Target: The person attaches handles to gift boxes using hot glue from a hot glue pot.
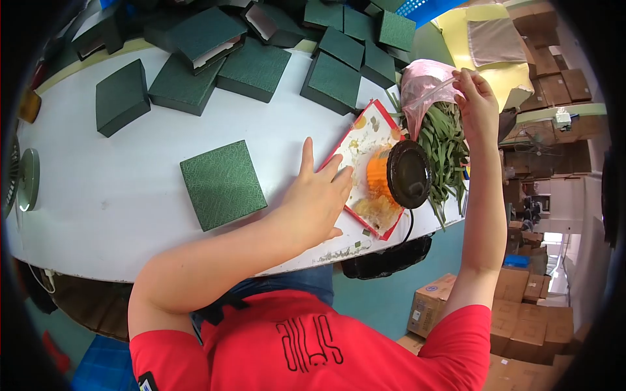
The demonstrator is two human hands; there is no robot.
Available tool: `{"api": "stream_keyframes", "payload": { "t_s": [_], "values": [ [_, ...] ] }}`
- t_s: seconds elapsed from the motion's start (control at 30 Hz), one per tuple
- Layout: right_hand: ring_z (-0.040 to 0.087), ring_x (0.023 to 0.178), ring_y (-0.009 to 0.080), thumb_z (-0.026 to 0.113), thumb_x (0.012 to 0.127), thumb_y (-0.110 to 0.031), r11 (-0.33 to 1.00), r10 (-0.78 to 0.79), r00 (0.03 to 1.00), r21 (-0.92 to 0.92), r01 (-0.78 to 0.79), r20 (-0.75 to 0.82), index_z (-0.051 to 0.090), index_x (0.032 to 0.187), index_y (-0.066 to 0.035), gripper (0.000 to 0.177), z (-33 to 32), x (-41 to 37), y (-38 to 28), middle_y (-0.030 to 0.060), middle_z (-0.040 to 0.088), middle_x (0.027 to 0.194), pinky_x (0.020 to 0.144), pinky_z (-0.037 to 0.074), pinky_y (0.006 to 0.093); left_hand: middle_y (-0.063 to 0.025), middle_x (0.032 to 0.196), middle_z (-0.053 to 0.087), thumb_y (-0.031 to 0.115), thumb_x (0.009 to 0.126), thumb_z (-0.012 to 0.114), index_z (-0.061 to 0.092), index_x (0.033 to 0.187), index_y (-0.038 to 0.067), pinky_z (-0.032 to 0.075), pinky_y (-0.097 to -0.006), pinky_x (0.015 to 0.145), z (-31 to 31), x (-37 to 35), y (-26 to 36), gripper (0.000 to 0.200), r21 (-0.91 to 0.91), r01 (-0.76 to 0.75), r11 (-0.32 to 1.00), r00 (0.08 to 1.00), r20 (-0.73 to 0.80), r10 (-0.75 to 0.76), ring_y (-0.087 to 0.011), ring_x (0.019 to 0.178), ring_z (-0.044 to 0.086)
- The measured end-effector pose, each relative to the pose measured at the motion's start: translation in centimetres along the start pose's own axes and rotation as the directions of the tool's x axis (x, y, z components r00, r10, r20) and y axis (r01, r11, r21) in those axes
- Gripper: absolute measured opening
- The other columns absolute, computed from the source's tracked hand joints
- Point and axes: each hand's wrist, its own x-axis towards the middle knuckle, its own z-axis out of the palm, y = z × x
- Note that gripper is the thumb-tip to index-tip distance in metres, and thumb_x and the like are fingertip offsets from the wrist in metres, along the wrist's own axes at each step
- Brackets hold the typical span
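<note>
My left hand (317,194) is spread out, its fingertips at the near edge of a stained white board with a red border (355,151). An orange pot with a wide black round top (409,174) stands on that board, where yellowish residue has collected. My right hand (477,98) is raised over a pink plastic bag (424,79), thumb and fingers pinched on a thin pale strip (435,93) that slants down across the bag. Many flat green ribbon strips (442,133) spill from the bag. Left of my left hand lies a green textured box (223,185).
More dark green boxes (254,68) are piled along the table's (117,195) far side. A green fan (28,179) is at the left. Yellow sheeting (456,29) lies beyond the bag, and cardboard cartons (521,319) stack up on the right.
</note>
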Motion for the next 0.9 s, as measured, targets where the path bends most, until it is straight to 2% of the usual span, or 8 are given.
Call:
{"api": "stream_keyframes", "payload": {
  "t_s": [0.13, 0.23, 0.33, 0.4, 0.57, 0.7, 0.83, 0.9],
  "values": [
    [0.064, 0.090, 0.0118, 0.063, 0.096, -0.013, 0.935, -0.145, 0.989, 0.320, 0.151, -0.042, 0.059, 0.113, -0.004, 0.020, -1.4, 0.9, -0.5, 0.0102, 0.067, 0.110, 0.073, 0.053, 0.0230, -0.0048, 0.149, 0.042, 0.059, 0.079, 0.067, 0.048, 0.141, 0.006, 0.016, -0.0720, 0.110, 0.0, -0.1, -0.2, 0.083, -0.012, -0.008, 1.000, 1.000, 0.016, 0.009, -0.0248, 0.142, 0.029],
    [0.063, 0.092, 0.0132, 0.057, 0.099, -0.010, 0.838, -0.228, 0.972, 0.519, 0.169, 0.053, 0.057, 0.116, 0.000, 0.020, -1.9, 0.9, -2.4, 0.0103, 0.065, 0.112, 0.074, 0.055, 0.0242, -0.0051, 0.150, 0.041, 0.058, 0.080, 0.067, 0.048, 0.142, 0.006, 0.016, -0.0725, 0.110, -0.1, 0.0, -0.3, 0.083, -0.019, -0.017, 1.000, 0.999, 0.043, 0.017, -0.0255, 0.143, 0.028],
    [0.062, 0.092, 0.0127, 0.056, 0.100, -0.011, 0.876, -0.182, 0.980, 0.466, 0.121, 0.086, 0.057, 0.116, 0.000, 0.020, -1.2, -0.2, -3.4, 0.0101, 0.065, 0.112, 0.072, 0.053, 0.0230, -0.0055, 0.150, 0.039, 0.057, 0.081, 0.066, 0.047, 0.142, 0.006, 0.015, -0.0734, 0.110, -0.1, 0.0, -0.4, 0.082, -0.030, -0.015, 0.999, 0.999, 0.051, 0.016, -0.0262, 0.143, 0.026],
    [0.061, 0.090, 0.0117, 0.057, 0.100, -0.013, 0.948, -0.104, 0.994, 0.306, 0.093, 0.019, 0.059, 0.114, -0.001, 0.019, -0.3, -1.4, -3.3, 0.0083, 0.066, 0.107, 0.069, 0.048, 0.0227, -0.0058, 0.151, 0.039, 0.057, 0.082, 0.066, 0.047, 0.142, 0.006, 0.015, -0.0738, 0.109, 0.0, 0.0, -0.3, 0.081, -0.042, -0.017, 0.999, 0.999, 0.050, 0.019, -0.0266, 0.144, 0.025],
    [0.057, 0.079, 0.0083, 0.057, 0.100, -0.018, 0.959, -0.016, 0.999, 0.283, 0.002, 0.046, 0.059, 0.106, -0.003, 0.016, -1.0, -2.7, -1.9, 0.0022, 0.063, 0.089, 0.063, 0.043, 0.0225, -0.0057, 0.151, 0.038, 0.056, 0.083, 0.065, 0.048, 0.141, 0.006, 0.014, -0.0742, 0.110, 0.3, -0.1, -0.4, 0.078, -0.067, -0.011, 0.998, 0.999, 0.035, 0.013, -0.0269, 0.144, 0.024],
    [0.051, 0.070, 0.0057, 0.058, 0.100, -0.024, 0.913, 0.048, 0.985, 0.393, -0.111, 0.167, 0.060, 0.104, -0.003, 0.021, -2.3, -3.2, -1.3, 0.0016, 0.061, 0.085, 0.057, 0.036, 0.0181, -0.0051, 0.151, 0.038, 0.055, 0.083, 0.065, 0.048, 0.141, 0.007, 0.014, -0.0742, 0.110, 0.5, -0.1, -0.6, 0.078, -0.089, -0.005, 0.996, 0.999, 0.032, 0.008, -0.0264, 0.144, 0.024],
    [0.047, 0.061, 0.0027, 0.057, 0.100, -0.022, 0.979, 0.195, 0.979, 0.054, -0.198, 0.061, 0.061, 0.111, 0.001, 0.026, -2.1, -4.2, -0.3, 0.0002, 0.061, 0.083, 0.049, 0.032, 0.0172, -0.0045, 0.151, 0.038, 0.056, 0.082, 0.066, 0.048, 0.141, 0.008, 0.014, -0.0741, 0.110, 0.4, 0.2, -0.6, 0.079, -0.109, 0.009, 0.994, 0.999, 0.052, -0.003, -0.0253, 0.145, 0.024],
    [0.043, 0.058, 0.0017, 0.059, 0.099, -0.021, 0.963, 0.268, 0.952, -0.027, -0.267, 0.150, 0.062, 0.111, 0.002, 0.027, -2.7, -4.7, 0.5, 0.0013, 0.062, 0.084, 0.048, 0.030, 0.0176, -0.0044, 0.151, 0.038, 0.056, 0.081, 0.066, 0.048, 0.141, 0.007, 0.012, -0.0739, 0.110, 0.4, 0.3, -0.5, 0.079, -0.127, 0.007, 0.992, 0.998, 0.055, 0.000, -0.0249, 0.145, 0.023]
  ]
}}
